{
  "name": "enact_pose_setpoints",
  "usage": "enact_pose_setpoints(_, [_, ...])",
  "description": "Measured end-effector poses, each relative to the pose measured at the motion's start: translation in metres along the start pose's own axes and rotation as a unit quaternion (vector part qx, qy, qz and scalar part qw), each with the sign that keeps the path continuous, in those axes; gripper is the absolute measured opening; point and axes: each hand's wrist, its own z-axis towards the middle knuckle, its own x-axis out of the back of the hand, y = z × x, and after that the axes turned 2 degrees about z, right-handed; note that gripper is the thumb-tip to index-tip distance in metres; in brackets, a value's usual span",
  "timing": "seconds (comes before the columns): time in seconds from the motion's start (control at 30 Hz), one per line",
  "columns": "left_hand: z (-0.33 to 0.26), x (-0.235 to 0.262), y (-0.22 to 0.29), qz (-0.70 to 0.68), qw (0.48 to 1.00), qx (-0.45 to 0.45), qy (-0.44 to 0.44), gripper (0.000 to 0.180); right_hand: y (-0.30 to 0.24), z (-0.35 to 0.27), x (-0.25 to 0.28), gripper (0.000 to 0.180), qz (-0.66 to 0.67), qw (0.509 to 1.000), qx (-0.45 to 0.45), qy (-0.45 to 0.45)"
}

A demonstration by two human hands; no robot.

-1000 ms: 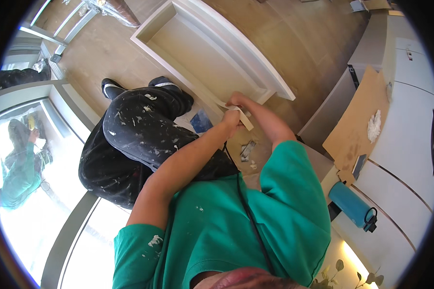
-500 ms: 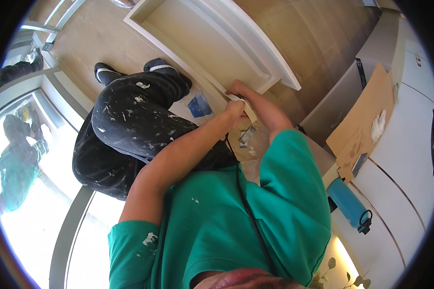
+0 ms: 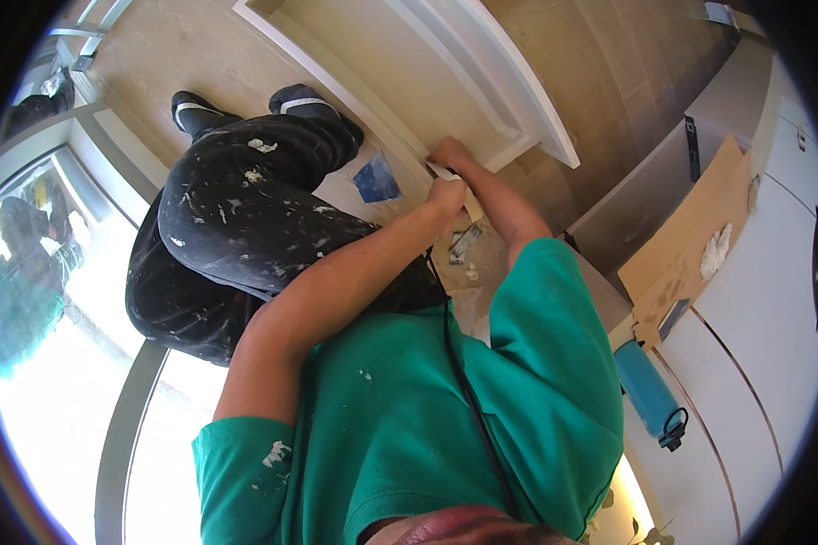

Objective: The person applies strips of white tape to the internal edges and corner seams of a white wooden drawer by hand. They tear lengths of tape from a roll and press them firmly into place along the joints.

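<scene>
Nearest the camera, a green shirt [image 3: 409,436] flecked with white fills the lower frame, and both bare forearms run from it toward the work. The left hand [image 3: 447,195] is closed around the handle of a putty knife [image 3: 468,207]; the pale blade seems to point down toward the floor, though it is too small to be read with certainty. Just beyond, the right hand [image 3: 450,153] is laid flat, fingers curled, against the corner of a white door frame [image 3: 445,82] lying on the wooden floor; nothing is seen to be held in it. Filling or scraping of that corner is judged to be the step in hand, with the frame steadied by the right hand. For the next stroke, the blade would have to be brought flat to the joint and drawn along it with even pressure. A blue rag [image 3: 377,177] lies just beside the hands, against paint-spattered black trousers [image 3: 236,236]. Farther right, a blue bottle [image 3: 647,392] and a cardboard sheet [image 3: 700,245] rest on a white surface.
</scene>
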Motion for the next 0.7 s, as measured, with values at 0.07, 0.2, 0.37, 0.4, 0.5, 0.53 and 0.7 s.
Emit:
enact_pose_setpoints(0.07, [-0.001, -0.001, 0.001, 0.007, 1.0, 0.008, 0.009, 0.031, 0.001, 0.0, -0.001, 0.045, 0.005, 1.0, -0.006, 0.002])
enact_pose_setpoints(0.2, [-0.004, -0.003, 0.002, 0.036, 0.999, 0.017, -0.014, 0.029, 0.006, 0.003, -0.005, 0.049, 0.023, 1.0, 0.013, 0.015])
enact_pose_setpoints(0.37, [0.003, -0.001, 0.0, 0.036, 0.999, 0.022, -0.004, 0.029, 0.002, -0.004, -0.003, 0.047, 0.028, 0.999, 0.009, 0.027])
enact_pose_setpoints(0.4, [0.003, -0.001, -0.001, 0.04, 0.999, 0.021, -0.002, 0.029, 0.002, -0.004, -0.003, 0.047, 0.029, 0.999, 0.009, 0.024])
enact_pose_setpoints(0.5, [0.0, -0.002, 0.001, 0.049, 0.999, 0.021, 0.0, 0.029, 0.002, -0.003, -0.003, 0.047, 0.034, 0.999, 0.007, 0.018])
enact_pose_setpoints(0.53, [0.0, -0.001, 0.001, 0.05, 0.999, 0.021, 0.0, 0.029, 0.001, -0.005, -0.001, 0.047, 0.036, 0.999, 0.006, 0.017])
enact_pose_setpoints(0.7, [-0.003, -0.003, 0.003, 0.057, 0.998, 0.018, 0.009, 0.03, -0.003, -0.009, 0.002, 0.046, 0.038, 0.999, 0.0, 0.014])
